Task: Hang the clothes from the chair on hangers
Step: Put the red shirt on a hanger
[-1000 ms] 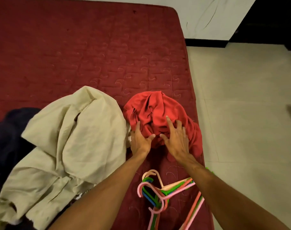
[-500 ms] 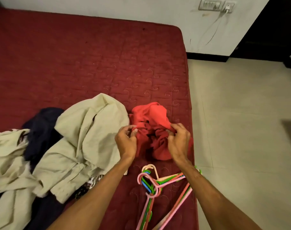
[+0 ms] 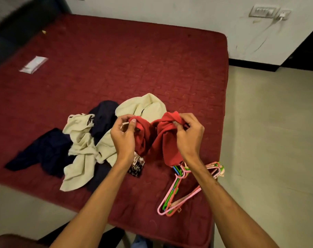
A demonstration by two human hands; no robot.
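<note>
The left hand (image 3: 124, 138) and right hand (image 3: 188, 135) are now pinching the red garment (image 3: 157, 140), lifting it off the mattress (image 3: 134, 68), opening it for the plastic hangers (image 3: 177, 196)

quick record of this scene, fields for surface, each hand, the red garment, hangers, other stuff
surface: red mattress
left hand: pinches one end of the red garment
right hand: grips the other end
garment state: bunched, held between both hands, not on a hanger
hangers: coloured bundle lying on the mattress beside the right forearm
other clothes: beige clothes and dark clothes, piled to the left
extra: small packet, far left
</note>
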